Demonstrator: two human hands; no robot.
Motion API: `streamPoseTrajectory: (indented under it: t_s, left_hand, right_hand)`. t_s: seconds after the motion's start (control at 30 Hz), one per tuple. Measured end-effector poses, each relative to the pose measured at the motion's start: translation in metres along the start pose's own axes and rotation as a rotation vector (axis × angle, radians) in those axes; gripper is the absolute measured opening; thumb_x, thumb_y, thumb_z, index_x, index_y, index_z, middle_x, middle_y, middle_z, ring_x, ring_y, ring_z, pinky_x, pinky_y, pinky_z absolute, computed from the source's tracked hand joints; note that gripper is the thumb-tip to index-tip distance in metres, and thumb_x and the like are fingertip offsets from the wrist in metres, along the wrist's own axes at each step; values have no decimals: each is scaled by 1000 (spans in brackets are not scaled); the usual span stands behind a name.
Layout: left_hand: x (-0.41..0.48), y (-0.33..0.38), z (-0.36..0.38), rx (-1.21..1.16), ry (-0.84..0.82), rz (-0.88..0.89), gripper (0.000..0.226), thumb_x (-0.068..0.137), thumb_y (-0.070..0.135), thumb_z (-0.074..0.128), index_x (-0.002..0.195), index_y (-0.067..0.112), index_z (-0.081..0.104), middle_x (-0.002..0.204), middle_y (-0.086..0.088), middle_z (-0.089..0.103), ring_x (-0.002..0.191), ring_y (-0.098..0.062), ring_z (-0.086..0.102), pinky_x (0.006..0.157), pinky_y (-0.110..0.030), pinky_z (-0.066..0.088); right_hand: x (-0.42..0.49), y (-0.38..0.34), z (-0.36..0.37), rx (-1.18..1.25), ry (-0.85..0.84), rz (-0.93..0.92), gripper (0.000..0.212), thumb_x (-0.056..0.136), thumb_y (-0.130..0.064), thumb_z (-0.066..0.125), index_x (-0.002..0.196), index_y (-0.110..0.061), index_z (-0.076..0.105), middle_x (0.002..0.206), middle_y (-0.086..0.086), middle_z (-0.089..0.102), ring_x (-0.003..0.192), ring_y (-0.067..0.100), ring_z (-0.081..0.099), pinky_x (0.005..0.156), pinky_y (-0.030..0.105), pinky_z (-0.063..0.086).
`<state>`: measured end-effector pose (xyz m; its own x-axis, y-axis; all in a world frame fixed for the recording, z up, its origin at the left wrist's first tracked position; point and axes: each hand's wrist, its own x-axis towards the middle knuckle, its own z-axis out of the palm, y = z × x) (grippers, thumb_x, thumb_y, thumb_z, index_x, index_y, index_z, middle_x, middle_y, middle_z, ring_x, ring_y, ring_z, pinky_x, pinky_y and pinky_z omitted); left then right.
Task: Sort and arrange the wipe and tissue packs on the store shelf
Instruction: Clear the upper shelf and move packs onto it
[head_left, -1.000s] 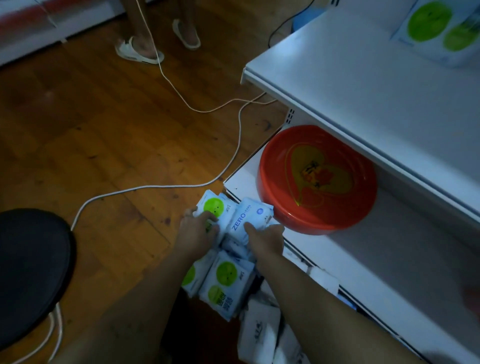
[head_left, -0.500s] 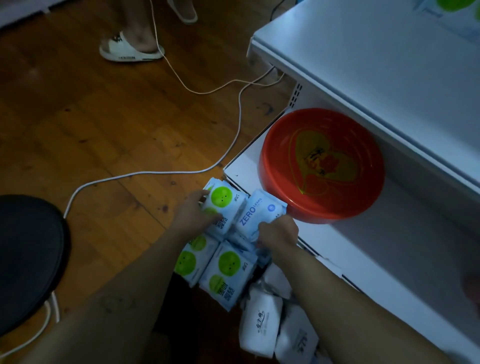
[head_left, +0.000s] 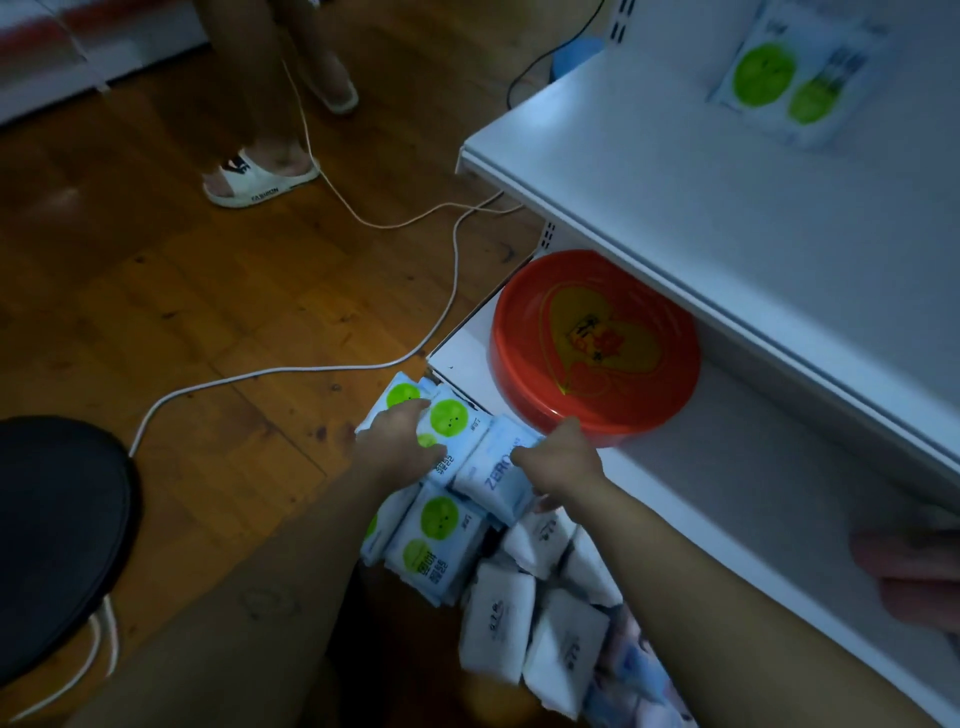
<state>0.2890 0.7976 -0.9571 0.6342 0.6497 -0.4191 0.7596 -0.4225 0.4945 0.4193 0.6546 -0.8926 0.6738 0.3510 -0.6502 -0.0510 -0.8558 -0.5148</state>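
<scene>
Since 0.5 s ago you have eased the bundle a little nearer the red tin (head_left: 592, 348), and your view has tipped up.

Nearest you, the white packs (head_left: 498, 623) lie in a loose heap on the floor below the lower shelf (head_left: 727, 467). Their dark script is too small to read. Just above them, your left hand (head_left: 400, 447) has its fingers curled down over the green-dot packs (head_left: 449, 421), and your right hand (head_left: 558, 462) is wrapped round the end of the ZERO pack (head_left: 493, 473), which lies against the shelf lip.

The likely risks:
- Only your grip keeps the bundle together, and slick wrappers could squirt out.
- The tin fills that corner, so pushing in may jam or shove it.
- The cable (head_left: 311, 369) trails beside you.

"ZERO" reads clearly in blue. The green-dot lettering and the tin's heart emblem are illegible. Farther off, 1 green-dot pack on the upper shelf (head_left: 789, 78) is blurred, and a sandal (head_left: 260, 182) strap seems to say "FASHION".
</scene>
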Motion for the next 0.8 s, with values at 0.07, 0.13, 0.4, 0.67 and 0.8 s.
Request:
streamPoseTrajectory:
  t_s: [0.07,0.13,0.4,0.67,0.8]
  left_hand:
    - [-10,10,-11,2,-3,12,70,81,41,72,142,26,42,142,-2,50,128,-26,47,103,-44,41]
    - [-22,22,-24,25,7,39,66,84,41,70,142,27,42,143,-3,49,127,-27,49,102,-45,41]
    - [-78,104,-89,219,196,288,49,86,45,65,131,30,52,134,3,55,121,-21,51,98,-41,43]
    - [-120,222,-142,353,450,550,53,84,51,63,131,31,51,130,5,56,123,-21,49,96,-36,37]
    - [-105,262,-155,382,455,566,59,86,52,61,138,30,44,138,3,50,129,-22,44,102,-41,36]
  right_hand:
    - [-13,1,-14,-29,-18,-56,52,80,-22,65,120,-7,36,108,13,55,75,32,67,61,49,59]
    - [-26,4,-28,-20,-33,-100,47,82,-22,63,120,-10,38,105,15,58,74,31,66,64,46,60]
    - [-84,4,-100,-18,132,-450,44,85,-24,66,125,-14,53,93,-3,59,88,16,58,79,28,45]
    - [-126,-19,-187,-199,559,-796,58,80,-36,68,132,-23,47,126,0,48,118,20,49,96,34,43]
    - [-110,-32,-238,-260,658,-751,65,81,-36,68,138,-20,42,135,6,42,128,24,39,101,34,36]
